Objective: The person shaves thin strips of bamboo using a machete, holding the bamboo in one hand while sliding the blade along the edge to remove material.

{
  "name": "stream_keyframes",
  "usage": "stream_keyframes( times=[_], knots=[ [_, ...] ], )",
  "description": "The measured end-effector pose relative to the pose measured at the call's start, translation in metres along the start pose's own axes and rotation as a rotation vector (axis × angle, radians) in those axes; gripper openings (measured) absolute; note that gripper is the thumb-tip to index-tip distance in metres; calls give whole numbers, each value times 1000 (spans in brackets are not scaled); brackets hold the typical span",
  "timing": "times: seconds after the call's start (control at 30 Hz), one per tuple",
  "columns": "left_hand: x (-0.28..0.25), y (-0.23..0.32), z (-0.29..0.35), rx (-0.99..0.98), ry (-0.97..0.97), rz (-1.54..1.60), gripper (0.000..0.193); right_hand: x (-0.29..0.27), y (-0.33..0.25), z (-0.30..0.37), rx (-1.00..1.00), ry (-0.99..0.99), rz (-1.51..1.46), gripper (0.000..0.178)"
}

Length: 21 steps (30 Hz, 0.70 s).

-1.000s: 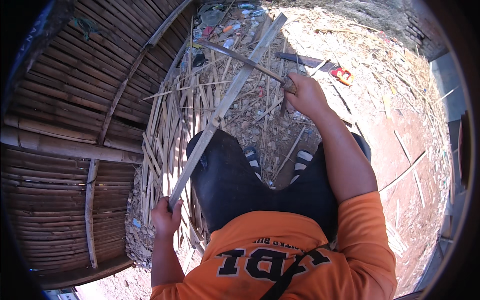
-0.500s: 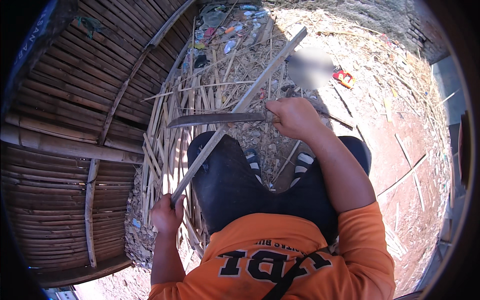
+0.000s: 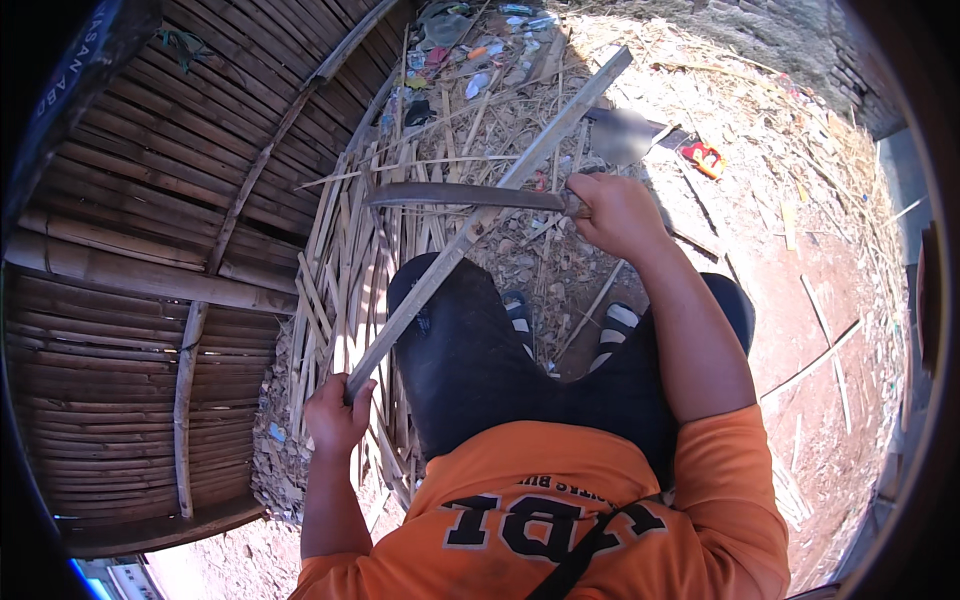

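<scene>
My left hand is closed around the near end of a long wooden strip, perhaps split bamboo. The strip slants up and away to the right, passing over my left thigh. In my right hand is the handle of a machete, gripped with the fingers wrapped round. Its long dark blade points left and lies across the strip, a little beyond my knees. Whether the edge bites into the wood cannot be seen.
Many split strips lie piled at the left, beside a bamboo slat wall. Chips and litter cover the ground ahead. A red and yellow object lies far right of the strip. Loose sticks cross on the right.
My right hand has moved the machete farther away from me along the strip. My left hand keeps its hold on the near end.
</scene>
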<state>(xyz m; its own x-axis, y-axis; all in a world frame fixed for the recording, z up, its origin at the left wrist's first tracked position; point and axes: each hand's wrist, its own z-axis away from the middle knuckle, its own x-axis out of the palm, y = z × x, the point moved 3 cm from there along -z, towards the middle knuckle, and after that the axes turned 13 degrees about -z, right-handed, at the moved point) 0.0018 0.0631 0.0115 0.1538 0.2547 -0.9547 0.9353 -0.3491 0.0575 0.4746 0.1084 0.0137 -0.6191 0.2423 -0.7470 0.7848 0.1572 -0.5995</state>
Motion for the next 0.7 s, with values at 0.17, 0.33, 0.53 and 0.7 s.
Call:
stream_keyframes(
  times=[0.17,0.33,0.53,0.7],
  knots=[
    [1,4,0,-42,-54,37,32,-8,23,-3,116,160,-57,22],
    [4,19,-1,-95,-116,106,32,19,-39,9,-171,-143,47,26],
    [7,-12,13,-190,-149,174,33,-12,34,-2,301,263,-73,30],
    [36,-64,26,-373,-104,272,36,-8,19,1,292,186,-206,32]
  ],
)
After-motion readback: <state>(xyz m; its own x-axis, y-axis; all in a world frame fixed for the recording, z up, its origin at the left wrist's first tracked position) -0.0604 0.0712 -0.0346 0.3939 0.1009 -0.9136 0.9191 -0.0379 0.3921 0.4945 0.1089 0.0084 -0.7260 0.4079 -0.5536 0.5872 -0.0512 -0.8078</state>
